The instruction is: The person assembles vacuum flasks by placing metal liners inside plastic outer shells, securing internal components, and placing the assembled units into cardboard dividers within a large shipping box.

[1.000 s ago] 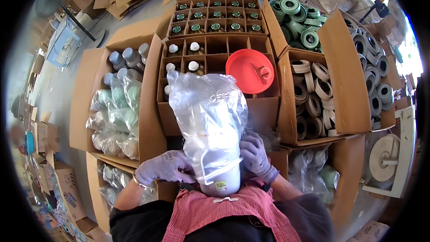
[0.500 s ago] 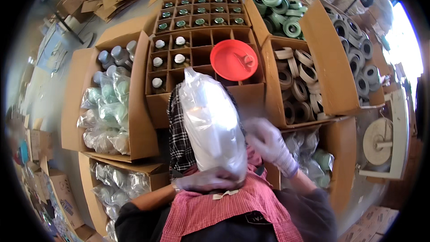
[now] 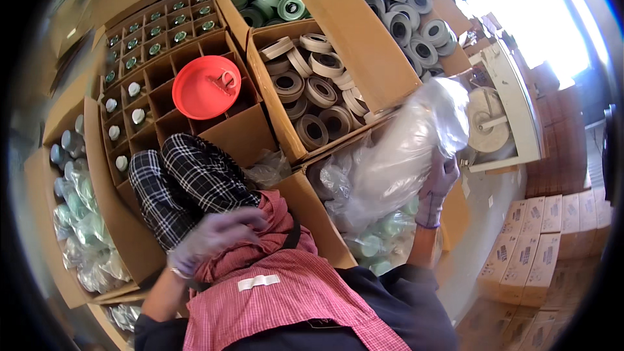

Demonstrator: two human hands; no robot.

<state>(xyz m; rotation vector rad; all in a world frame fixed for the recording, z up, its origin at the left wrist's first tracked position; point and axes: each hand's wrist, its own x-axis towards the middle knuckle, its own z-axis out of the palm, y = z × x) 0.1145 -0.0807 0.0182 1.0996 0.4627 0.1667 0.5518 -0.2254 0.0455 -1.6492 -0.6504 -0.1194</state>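
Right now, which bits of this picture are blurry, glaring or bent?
Head view: left hand smeared, probably by motion; bright patch at upper right blown out to white; glare on the clear plastic bag in the right hand; still in the head view, fisheye distortion, corners black.

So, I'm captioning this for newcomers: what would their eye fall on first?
Probably the bright red round tray, resting on the divided carton of white-capped bottles left of centre. Next, the shiny plastic-wrapped bundle that the gloved right hand holds, right of centre. Then the pale rings heaped in an open box above centre.
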